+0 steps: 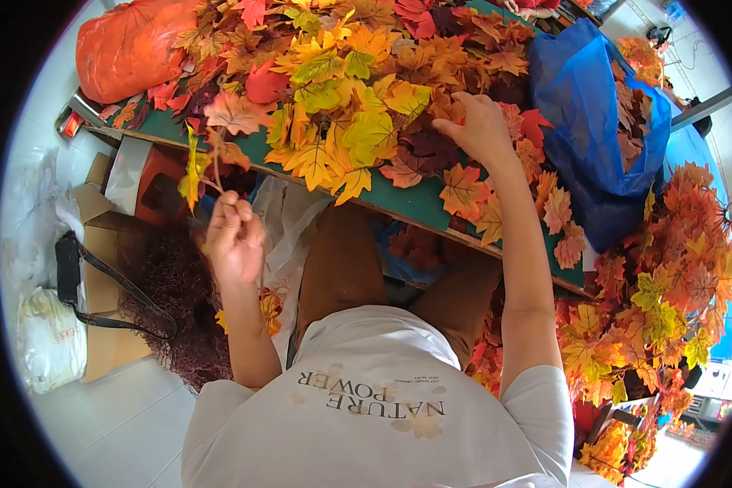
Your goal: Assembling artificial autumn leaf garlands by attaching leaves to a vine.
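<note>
My left hand (236,237) is raised in front of the table's left edge, its fingers pinched on the thin stem of an artificial maple leaf branch (217,163). Pinkish-orange and yellow-green leaves spread from that stem. Over the right part of the table, my right hand (481,130) reaches into a heap of artificial maple leaves (370,134) in yellow, orange and red. Its thumb and fingers are apart, with fingertips at the orange leaves; no held thing shows between them. The heap covers most of the green tabletop (415,202).
A red plastic bag (134,53) sits at the far left, a blue plastic bag (581,122) with leaves at the right. Leaf garlands (667,285) hang at the right side. Left of my legs are a cardboard box (106,268), a black strap (126,297) and dark purple tangled stems (179,301).
</note>
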### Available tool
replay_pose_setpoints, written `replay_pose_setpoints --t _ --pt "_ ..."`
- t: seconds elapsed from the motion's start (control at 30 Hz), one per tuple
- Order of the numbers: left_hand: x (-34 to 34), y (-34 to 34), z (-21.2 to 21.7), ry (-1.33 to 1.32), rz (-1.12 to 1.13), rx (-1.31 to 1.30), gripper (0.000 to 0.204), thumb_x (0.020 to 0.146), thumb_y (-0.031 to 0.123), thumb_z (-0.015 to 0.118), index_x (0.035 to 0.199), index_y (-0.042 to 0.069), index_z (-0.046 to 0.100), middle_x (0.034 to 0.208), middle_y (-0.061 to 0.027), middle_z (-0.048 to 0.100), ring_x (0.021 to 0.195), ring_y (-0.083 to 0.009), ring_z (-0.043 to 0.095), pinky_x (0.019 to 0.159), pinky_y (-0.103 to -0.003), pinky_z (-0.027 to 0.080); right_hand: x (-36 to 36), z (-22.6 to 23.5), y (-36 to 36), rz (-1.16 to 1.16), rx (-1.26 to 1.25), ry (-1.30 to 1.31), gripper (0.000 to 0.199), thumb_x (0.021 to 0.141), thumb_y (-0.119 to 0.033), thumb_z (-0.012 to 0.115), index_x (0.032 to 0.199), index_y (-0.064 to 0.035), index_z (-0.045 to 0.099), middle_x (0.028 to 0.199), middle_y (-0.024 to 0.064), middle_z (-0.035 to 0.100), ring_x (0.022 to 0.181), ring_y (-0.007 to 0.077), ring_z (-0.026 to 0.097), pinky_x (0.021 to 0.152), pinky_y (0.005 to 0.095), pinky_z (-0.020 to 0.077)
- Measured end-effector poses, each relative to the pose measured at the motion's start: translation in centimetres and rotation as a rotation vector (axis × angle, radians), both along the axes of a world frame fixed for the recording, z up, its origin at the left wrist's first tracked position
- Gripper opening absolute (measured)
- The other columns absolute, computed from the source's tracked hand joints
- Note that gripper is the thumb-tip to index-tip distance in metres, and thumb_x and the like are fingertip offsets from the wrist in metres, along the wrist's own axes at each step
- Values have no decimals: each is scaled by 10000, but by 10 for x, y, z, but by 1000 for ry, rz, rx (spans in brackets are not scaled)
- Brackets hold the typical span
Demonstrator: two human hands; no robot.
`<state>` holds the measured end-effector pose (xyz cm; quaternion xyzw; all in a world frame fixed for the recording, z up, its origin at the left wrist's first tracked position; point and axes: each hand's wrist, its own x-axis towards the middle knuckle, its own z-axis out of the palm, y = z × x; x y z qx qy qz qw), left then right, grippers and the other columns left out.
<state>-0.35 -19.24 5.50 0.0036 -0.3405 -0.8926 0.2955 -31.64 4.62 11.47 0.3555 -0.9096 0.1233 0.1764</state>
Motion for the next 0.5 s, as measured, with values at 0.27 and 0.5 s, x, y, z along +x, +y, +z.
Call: replay_pose_setpoints --t 0.27,0.5 --pt "-13 36 -11 -133 -117 67 112 955 139 475 1023 73 534 836 -76 594 516 -113 485 471 -209 368 -28 -22 -16 34 -114 7 222 864 -218 598 1036 -87 649 1011 79 638 927 281 612 779 380 500" --pt "-11 49 -9 -193 -44 67 134 946 118 483 1042 45 540 888 -77 609 570 -87 481 475 -183 362 -33 10 50 -300 -828 -395 213 893 -193 574 960 3 624 858 78 654 704 169 648 620 323 514"
